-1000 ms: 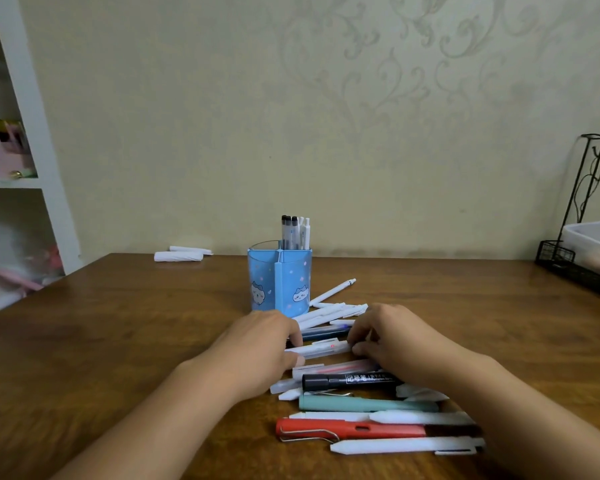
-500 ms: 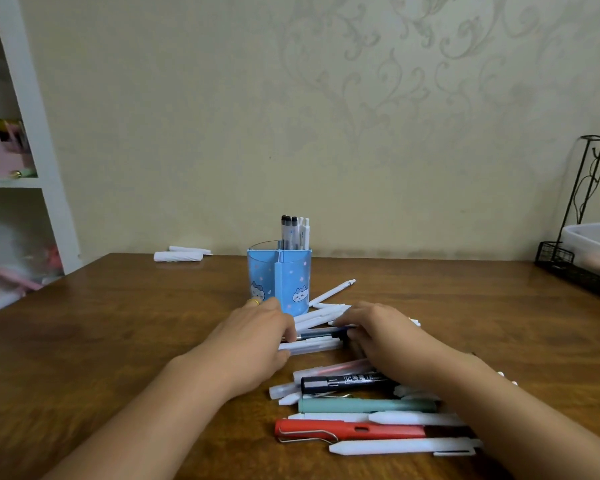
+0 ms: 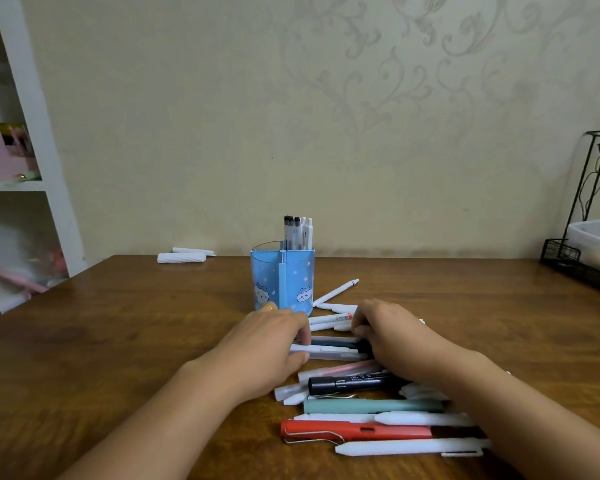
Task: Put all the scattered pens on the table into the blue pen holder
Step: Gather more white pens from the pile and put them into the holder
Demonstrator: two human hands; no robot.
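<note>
The blue pen holder (image 3: 282, 282) stands at mid-table with several pens upright in it. Just in front of it, my left hand (image 3: 264, 344) and my right hand (image 3: 388, 337) pinch the two ends of a small bundle of pens (image 3: 333, 348), a dark one and white ones, held level just above the table. Nearer to me lie a black marker (image 3: 347, 382), a teal pen (image 3: 371, 406), a red pen (image 3: 354, 431) and several white pens (image 3: 409, 446). More white pens (image 3: 336, 291) lie to the right of the holder.
Two white rolled items (image 3: 182, 256) lie at the table's far left edge. A black wire rack (image 3: 575, 261) with a white tub stands at the far right. A white shelf unit (image 3: 25, 188) is beyond the table's left side.
Both hands have moved forward toward the holder and closed on the ends of a few pens, drawing them together into a bundle.
</note>
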